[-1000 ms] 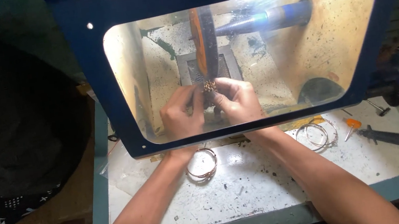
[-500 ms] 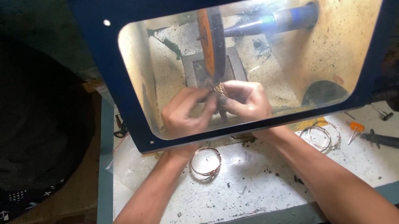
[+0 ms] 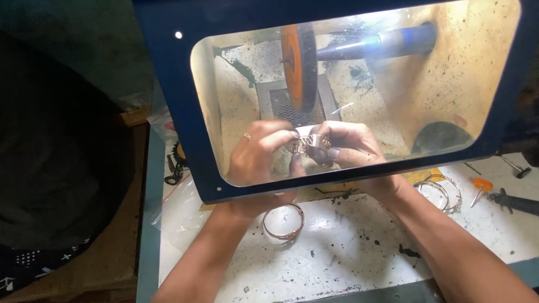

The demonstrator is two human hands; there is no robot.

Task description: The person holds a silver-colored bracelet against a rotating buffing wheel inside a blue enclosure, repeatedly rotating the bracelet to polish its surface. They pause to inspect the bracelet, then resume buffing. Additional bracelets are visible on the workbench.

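Note:
Both my hands reach under a blue hood (image 3: 178,101) with a clear window, into a lit chamber. My left hand (image 3: 257,150) and my right hand (image 3: 351,143) together grip a small patterned metal bangle (image 3: 309,142) between the fingertips. The bangle sits just below an orange-edged polishing wheel (image 3: 300,66) mounted on a horizontal shaft (image 3: 381,44). A ring shows on a finger of my left hand. I cannot tell whether the bangle touches the wheel.
On the speckled white bench (image 3: 347,253) lie a wire bangle (image 3: 283,221) near my left forearm, more thin bangles (image 3: 440,192) at the right, and a black-handled tool (image 3: 534,206) with a small orange one (image 3: 478,187). A dark cloth (image 3: 16,152) lies left.
My head has shifted, so the hood and wheel sit further right and lower in view. My hands stay together on the bangle under the wheel.

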